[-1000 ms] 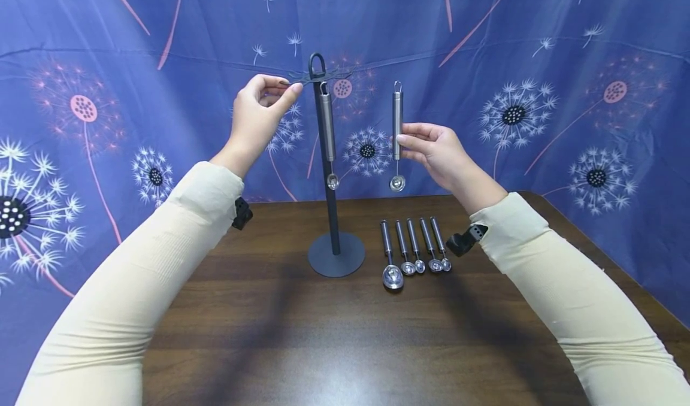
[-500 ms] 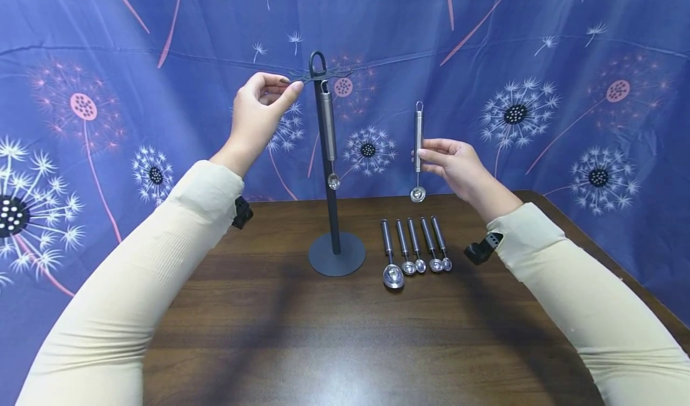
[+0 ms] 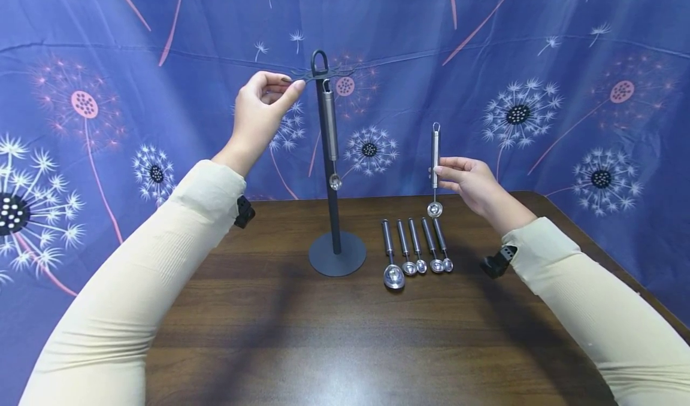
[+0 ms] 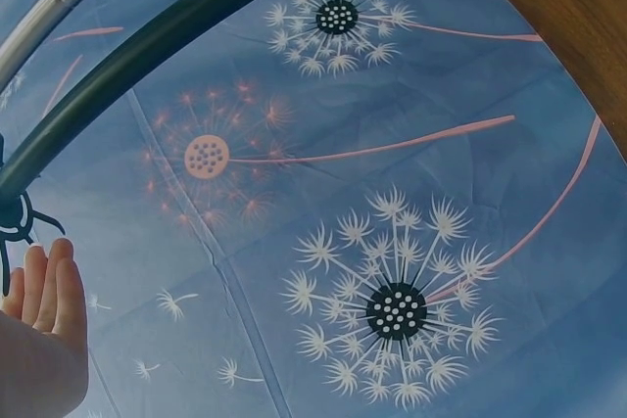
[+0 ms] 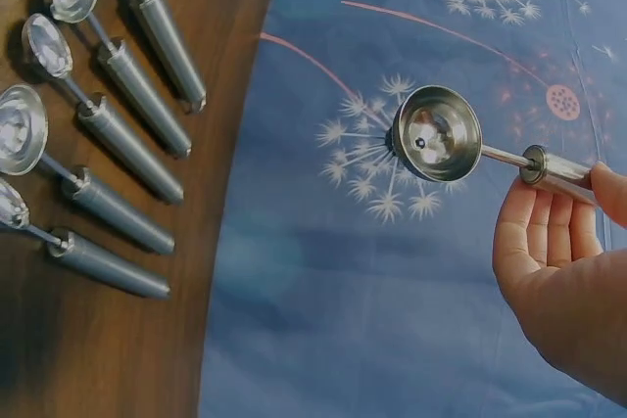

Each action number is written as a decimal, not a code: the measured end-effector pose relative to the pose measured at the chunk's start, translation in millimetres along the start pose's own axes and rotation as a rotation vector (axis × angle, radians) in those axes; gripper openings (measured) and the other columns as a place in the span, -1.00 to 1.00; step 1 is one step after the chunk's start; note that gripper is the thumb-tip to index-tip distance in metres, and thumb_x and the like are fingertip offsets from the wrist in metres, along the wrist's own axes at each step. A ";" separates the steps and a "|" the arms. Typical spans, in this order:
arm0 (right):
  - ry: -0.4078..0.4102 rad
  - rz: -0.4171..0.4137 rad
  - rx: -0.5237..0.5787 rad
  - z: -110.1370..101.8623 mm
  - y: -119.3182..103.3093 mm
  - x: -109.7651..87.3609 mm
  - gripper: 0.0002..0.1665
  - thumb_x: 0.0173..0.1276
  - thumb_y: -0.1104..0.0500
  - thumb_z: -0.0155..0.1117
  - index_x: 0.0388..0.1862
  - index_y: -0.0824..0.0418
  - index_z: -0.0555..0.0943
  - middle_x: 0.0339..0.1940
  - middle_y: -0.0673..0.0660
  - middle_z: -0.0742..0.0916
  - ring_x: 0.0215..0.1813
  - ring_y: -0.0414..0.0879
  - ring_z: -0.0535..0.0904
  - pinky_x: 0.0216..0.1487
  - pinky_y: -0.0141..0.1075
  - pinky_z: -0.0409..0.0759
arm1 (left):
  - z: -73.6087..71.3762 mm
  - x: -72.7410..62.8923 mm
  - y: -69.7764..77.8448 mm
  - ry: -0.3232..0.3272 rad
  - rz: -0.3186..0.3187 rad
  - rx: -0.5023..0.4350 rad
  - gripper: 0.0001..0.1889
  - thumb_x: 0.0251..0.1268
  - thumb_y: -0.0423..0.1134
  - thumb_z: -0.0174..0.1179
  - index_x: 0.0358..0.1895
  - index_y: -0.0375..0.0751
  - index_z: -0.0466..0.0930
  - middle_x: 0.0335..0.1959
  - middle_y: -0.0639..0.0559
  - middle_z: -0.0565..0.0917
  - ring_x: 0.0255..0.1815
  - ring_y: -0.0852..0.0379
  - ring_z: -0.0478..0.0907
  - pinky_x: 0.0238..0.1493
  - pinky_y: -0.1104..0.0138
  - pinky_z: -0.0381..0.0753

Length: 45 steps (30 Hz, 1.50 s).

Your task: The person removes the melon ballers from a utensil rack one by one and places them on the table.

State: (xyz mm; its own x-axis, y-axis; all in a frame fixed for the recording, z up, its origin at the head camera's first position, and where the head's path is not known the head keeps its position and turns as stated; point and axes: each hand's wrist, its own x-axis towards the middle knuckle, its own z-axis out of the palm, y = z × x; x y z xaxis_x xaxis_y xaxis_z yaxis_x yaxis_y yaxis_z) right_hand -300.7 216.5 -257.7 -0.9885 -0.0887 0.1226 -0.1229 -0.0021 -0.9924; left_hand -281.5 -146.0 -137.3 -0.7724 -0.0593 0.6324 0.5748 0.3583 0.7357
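My left hand (image 3: 266,115) pinches a hook arm at the top of a dark metal hanging stand (image 3: 330,190). From a hook near its fingers a steel scoop (image 3: 331,127) hangs upright along the post. In the left wrist view, raised fingertips (image 4: 66,286) reach the stand's hooks. To the right, my right hand (image 3: 471,181) grips another steel scoop (image 3: 436,154) by its handle, loop up and bowl down, in the air above the table's back edge. In the right wrist view its round, shiny bowl (image 5: 436,134) faces the camera.
Several more steel scoops (image 3: 393,276) lie in a row on the brown wooden table (image 3: 259,322), below the right hand and right of the stand's round base (image 3: 323,268). A blue dandelion-print cloth (image 3: 215,23) hangs behind the table.
My right hand has moved right and down, carrying its scoop away from the stand. My left hand keeps its place on the hook arm, and the hanging scoop stays put.
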 end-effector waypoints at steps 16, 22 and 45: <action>0.002 0.054 0.001 -13.7 18.8 -1.4 -0.77 0.37 0.22 0.27 -0.05 0.20 0.48 -0.31 -0.21 0.71 -0.18 -0.37 0.63 -0.06 -0.51 0.62 | -0.1 0.1 -2.2 0.002 0.009 0.017 -0.60 0.23 0.03 0.30 -0.01 -0.15 0.53 -0.15 0.13 0.61 -0.08 0.17 0.61 -0.08 0.44 0.52; 0.014 0.080 -0.044 -20.4 29.3 -0.2 -0.70 0.40 0.22 0.23 0.03 0.25 0.43 -0.34 -0.23 0.67 -0.22 -0.35 0.58 -0.09 -0.52 0.62 | 0.3 -0.4 -1.9 0.001 0.011 0.009 -0.61 0.23 0.02 0.31 -0.02 -0.16 0.53 -0.17 0.14 0.61 -0.11 0.19 0.60 -0.08 0.44 0.52; 0.039 0.205 -0.185 -50.8 85.0 -1.4 -0.54 0.44 0.23 0.16 0.21 0.45 0.36 -0.44 -0.25 0.64 -0.29 -0.36 0.58 -0.15 -0.50 0.66 | 2.6 1.1 -3.9 0.014 0.029 -0.016 -0.61 0.22 -0.01 0.32 -0.02 -0.18 0.55 -0.22 0.16 0.62 -0.15 0.24 0.58 -0.08 0.44 0.53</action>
State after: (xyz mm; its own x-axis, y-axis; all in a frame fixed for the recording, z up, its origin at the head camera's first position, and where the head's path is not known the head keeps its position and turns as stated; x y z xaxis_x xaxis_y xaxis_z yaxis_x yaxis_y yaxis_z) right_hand -314.2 267.0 -341.8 -0.9965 -0.0305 -0.0774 0.0700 0.1939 -0.9785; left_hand -285.3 -145.0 -140.1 -0.7511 -0.0625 0.6572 0.6015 0.3454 0.7203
